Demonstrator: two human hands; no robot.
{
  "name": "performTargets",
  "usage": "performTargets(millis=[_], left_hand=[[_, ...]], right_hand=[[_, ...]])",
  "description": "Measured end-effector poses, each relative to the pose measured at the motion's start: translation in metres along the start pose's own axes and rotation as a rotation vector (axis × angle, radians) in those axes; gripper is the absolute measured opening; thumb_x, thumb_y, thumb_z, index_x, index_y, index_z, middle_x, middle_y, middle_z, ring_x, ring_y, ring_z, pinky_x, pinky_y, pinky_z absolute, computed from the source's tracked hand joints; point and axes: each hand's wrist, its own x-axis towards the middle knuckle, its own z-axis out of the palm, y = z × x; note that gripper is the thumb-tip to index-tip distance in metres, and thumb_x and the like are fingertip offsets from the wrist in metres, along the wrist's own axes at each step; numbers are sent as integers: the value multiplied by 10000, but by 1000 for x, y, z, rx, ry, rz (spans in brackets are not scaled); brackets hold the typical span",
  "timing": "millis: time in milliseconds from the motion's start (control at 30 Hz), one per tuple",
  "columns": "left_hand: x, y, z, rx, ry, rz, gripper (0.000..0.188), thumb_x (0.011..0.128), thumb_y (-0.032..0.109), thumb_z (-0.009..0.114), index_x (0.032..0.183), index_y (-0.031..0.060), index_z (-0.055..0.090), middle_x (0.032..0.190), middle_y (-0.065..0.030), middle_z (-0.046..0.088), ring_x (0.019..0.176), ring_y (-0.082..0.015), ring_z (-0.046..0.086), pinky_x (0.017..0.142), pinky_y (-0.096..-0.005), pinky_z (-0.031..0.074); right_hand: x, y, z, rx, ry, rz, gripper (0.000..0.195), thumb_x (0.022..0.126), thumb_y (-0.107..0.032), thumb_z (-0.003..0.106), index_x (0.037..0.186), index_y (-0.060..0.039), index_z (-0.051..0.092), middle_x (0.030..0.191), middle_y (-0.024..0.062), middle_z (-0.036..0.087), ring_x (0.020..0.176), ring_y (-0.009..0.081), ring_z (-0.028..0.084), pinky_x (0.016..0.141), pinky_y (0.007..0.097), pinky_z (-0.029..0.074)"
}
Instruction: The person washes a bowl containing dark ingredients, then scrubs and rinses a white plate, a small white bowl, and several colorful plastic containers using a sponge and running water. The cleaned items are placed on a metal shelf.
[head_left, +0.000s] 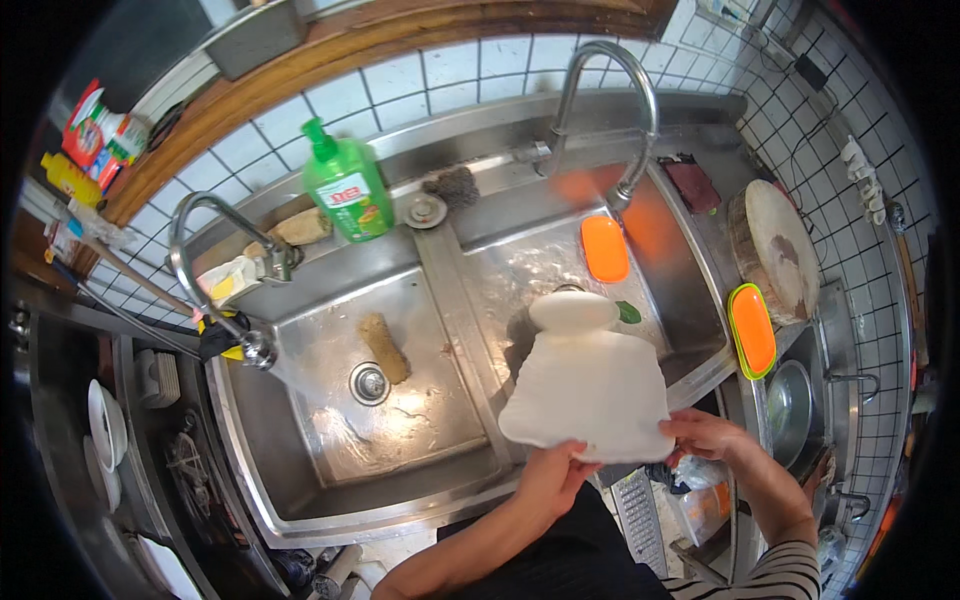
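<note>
A white plate (589, 397), roughly square with wavy edges, is held over the front of the right sink basin. My left hand (555, 476) grips its near edge, and my right hand (701, 435) grips its near right corner. Just beyond the plate is a white oval dish (574, 310), partly overlapped in view; whether the two touch, I cannot tell. An orange dish (604, 249) lies in the right basin, with a green leaf (628, 312) nearby. In the left basin a brown scrubbing sponge (384, 349) rests beside the drain (370, 383).
Two curved faucets, left (217, 202) and right (649, 97), reach over the basins. A green pump bottle (349, 187) and a dark scouring pad (452, 187) stand along the back ledge. At right are a round wooden chopping block (780, 247) and an orange dish with green rim (752, 331).
</note>
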Motion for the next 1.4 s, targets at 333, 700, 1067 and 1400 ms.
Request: performTargets(millis=[333, 700, 1067, 1400], left_hand=[[-142, 90, -138, 216, -54, 204, 449, 751, -49, 522, 1190, -23, 436, 1107, -127, 554, 977, -245, 573, 823, -353, 483], [-186, 187, -253, 149, 182, 565, 451, 733, -66, 511, 1172, -8, 425, 1080, -141, 532, 939, -265, 577, 771, -392, 527], [-131, 243, -304, 146, 364, 483, 429, 720, -20, 527, 1141, -11, 450, 1054, -128, 539, 914, -243, 577, 718, -373, 532], [-102, 261, -326, 345, 423, 456, 434, 717, -4, 524, 1147, 12, 462, 1047, -111, 568, 883, -240, 602, 733, -344, 514]], right_hand=[[136, -11, 55, -158, 657, -862, 153, 866, -209, 562, 946, -79, 551, 802, 3, 559, 714, 98, 537, 620, 220, 429], [301, -170, 351, -603, 177, -1370, 138, 793, -53, 574, 924, -9, 583, 819, 149, 578, 715, 284, 573, 666, 320, 473], [414, -181, 411, -547, 347, -1295, 511, 706, -84, 652, 1165, -38, 431, 1040, 149, 457, 928, 288, 527, 780, 359, 453], [503, -74, 333, -1011, 559, -940, 297, 717, 25, 540, 1004, -49, 569, 998, 148, 529, 934, 371, 511, 819, 394, 446]])
